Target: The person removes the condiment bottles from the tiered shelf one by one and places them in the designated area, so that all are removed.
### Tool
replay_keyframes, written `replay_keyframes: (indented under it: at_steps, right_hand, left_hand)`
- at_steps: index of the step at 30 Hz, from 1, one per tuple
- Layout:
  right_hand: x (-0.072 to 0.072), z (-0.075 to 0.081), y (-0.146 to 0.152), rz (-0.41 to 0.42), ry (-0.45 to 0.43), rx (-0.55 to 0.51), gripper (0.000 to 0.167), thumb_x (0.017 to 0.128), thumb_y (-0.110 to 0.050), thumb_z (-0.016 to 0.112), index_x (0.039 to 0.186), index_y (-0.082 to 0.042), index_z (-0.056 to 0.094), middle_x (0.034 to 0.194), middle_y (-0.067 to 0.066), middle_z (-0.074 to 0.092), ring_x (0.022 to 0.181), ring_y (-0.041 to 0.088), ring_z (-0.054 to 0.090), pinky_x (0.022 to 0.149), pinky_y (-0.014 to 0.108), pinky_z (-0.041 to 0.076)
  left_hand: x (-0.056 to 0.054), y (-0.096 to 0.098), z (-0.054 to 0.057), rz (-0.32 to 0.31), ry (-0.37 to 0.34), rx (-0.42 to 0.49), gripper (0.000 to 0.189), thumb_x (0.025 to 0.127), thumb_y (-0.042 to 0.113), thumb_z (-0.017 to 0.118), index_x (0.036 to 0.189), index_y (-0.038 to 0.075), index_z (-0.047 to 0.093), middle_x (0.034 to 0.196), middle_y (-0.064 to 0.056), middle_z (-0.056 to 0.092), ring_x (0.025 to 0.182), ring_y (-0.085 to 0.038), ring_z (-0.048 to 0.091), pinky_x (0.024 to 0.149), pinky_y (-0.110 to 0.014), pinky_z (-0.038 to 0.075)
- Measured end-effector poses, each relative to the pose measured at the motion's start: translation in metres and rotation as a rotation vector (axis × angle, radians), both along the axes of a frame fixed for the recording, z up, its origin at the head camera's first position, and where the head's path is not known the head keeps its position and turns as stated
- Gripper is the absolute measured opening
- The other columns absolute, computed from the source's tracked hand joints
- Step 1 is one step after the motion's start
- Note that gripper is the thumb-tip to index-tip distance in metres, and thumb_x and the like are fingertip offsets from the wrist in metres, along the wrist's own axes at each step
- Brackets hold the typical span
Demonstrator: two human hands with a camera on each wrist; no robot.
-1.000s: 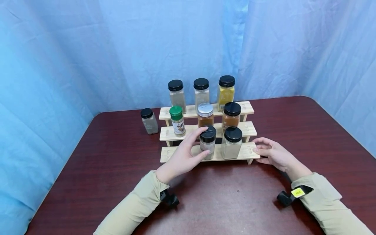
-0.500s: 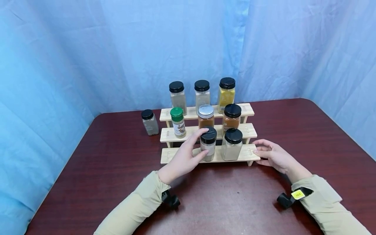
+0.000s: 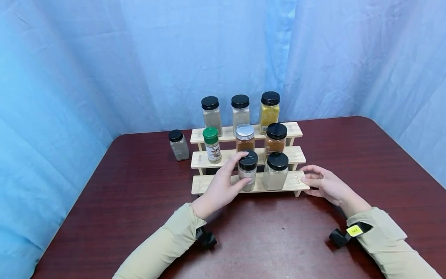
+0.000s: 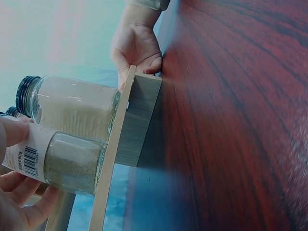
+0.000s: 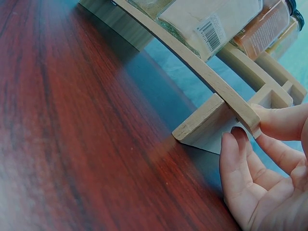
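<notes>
A three-tier wooden spice rack (image 3: 201,183) stands on the table, bearing several spice jars. On its lowest tier, my left hand (image 3: 221,190) grips a round glass spice jar (image 3: 247,175) with a black lid, thumb on the near side and fingers behind. The left wrist view shows this jar's base at the shelf board and a barcode label (image 4: 30,159) under my fingers. Just right of it stands a square jar (image 3: 275,179) of pale powder with a black lid. My right hand (image 3: 326,185) pinches the right end of the lowest board (image 5: 243,113), thumb on top, other fingers below.
On the middle tier are a green-capped shaker (image 3: 212,149), a silver-lidded jar (image 3: 245,143) and a black-lidded orange-brown one (image 3: 275,144). Three black-lidded jars, one yellow (image 3: 269,114), line the top tier. A grey jar (image 3: 180,149) stands left of the rack. Blue curtains (image 3: 167,58) hang behind.
</notes>
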State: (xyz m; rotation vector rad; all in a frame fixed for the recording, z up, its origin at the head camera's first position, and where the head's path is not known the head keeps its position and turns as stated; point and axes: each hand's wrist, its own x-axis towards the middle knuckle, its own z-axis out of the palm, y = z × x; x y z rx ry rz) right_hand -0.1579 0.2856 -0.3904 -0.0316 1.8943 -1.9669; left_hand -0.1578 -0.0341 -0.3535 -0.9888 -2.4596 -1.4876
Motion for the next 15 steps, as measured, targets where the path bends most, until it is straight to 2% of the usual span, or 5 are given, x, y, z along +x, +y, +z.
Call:
replay_keyframes:
  at_steps: [8, 15]
  right_hand:
    - [0.0, -0.0008, 0.0016, 0.026, 0.02, -0.002, 0.021, 0.094, -0.008, 0.057, 0.103, -0.027, 0.054, 0.09, -0.008, 0.064, 0.08, 0.008, 0.064, 0.07, 0.026, 0.056]
    - [-0.0002, -0.0009, 0.0016, 0.023, 0.021, 0.001, 0.022, 0.094, -0.008, 0.056, 0.103, -0.027, 0.054, 0.09, -0.008, 0.064, 0.079, 0.007, 0.064, 0.07, 0.026, 0.056]
  left_hand:
    - [0.0013, 0.0011, -0.0013, 0.012, 0.008, -0.013, 0.064, 0.087, 0.008, 0.067, 0.141, 0.015, 0.033, 0.137, -0.012, 0.048, 0.122, -0.022, 0.052, 0.095, -0.034, 0.05]
    - [0.0029, -0.0006, -0.003, 0.01, 0.023, 0.033, 0.062, 0.086, 0.005, 0.067, 0.139, 0.011, 0.036, 0.135, -0.013, 0.049, 0.12, -0.024, 0.054, 0.094, -0.035, 0.051]
